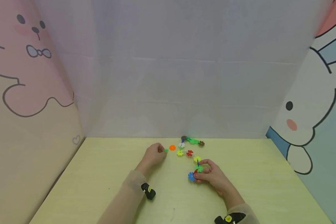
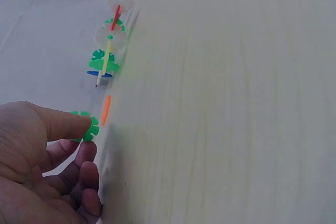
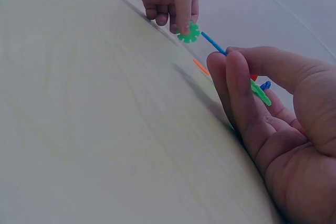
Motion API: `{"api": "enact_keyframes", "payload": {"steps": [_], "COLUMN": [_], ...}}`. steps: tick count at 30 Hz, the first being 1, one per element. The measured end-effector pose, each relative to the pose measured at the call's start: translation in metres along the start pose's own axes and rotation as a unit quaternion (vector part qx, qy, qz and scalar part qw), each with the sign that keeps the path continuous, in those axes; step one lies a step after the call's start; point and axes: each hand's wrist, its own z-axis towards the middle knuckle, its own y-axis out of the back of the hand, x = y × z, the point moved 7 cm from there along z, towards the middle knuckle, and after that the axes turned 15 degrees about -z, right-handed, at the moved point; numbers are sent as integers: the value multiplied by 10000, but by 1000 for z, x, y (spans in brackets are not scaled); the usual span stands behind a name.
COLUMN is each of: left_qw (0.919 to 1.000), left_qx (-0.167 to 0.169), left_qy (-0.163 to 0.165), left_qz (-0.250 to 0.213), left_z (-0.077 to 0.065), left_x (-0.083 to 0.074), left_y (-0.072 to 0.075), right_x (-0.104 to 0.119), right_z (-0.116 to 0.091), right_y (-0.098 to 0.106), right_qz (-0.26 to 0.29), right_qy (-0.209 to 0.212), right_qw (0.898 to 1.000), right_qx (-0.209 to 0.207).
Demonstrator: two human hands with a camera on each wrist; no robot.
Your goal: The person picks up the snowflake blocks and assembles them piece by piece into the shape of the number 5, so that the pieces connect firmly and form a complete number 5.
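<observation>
My left hand pinches a green notched plastic disc between thumb and fingertips. In the head view an orange disc sits just right of it, seen edge-on in the left wrist view. My right hand grips one end of a chain of interlocking flower-shaped discs. At that end a blue disc sticks out past the fingertips, beside a green disc. From there the chain runs back through a yellow disc, a red disc and another yellow disc. Fingers partly hide the gripped joint.
Behind, the chain bends past a white disc to green discs and a brown disc near the back edge of the pale wooden table. A white curtain hangs behind, with cartoon-printed panels on both sides.
</observation>
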Motion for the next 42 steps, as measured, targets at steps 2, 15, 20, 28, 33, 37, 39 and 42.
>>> {"api": "enact_keyframes", "payload": {"steps": [2, 15, 20, 28, 33, 37, 39, 42], "left_qw": [9999, 9908, 9821, 9740, 9727, 9719, 9713, 9712], "left_qx": [147, 1207, 1654, 1756, 1762, 1818, 1835, 1841], "left_qy": [-40, -483, -788, -1403, -1484, -1429, -1425, -1409], "left_qz": [-44, -383, -430, -274, -289, -432, -506, -553], "left_z": [-6, -56, -69, -81, -82, -84, -85, -85], "left_x": [-2, -18, -29, -36, -38, -41, -42, -42], "left_y": [-2, -29, -43, -57, -60, -63, -64, -66], "right_x": [0, 0, -1, 0, 0, -1, 0, 1], "right_z": [0, -1, 0, 0, 1, 1, 0, -1], "right_y": [0, 0, 1, 0, 1, 1, 1, 1], "right_qz": [-5, -31, -118, -147, -137, -90, -78, -70], "right_qy": [0, 78, 96, 104, 90, 71, 60, 45], "right_qw": [10000, 10000, 9999, 9998, 9999, 9999, 9999, 10000], "right_qx": [-12, 14, -15, -11, 5, 16, 25, 40]}}
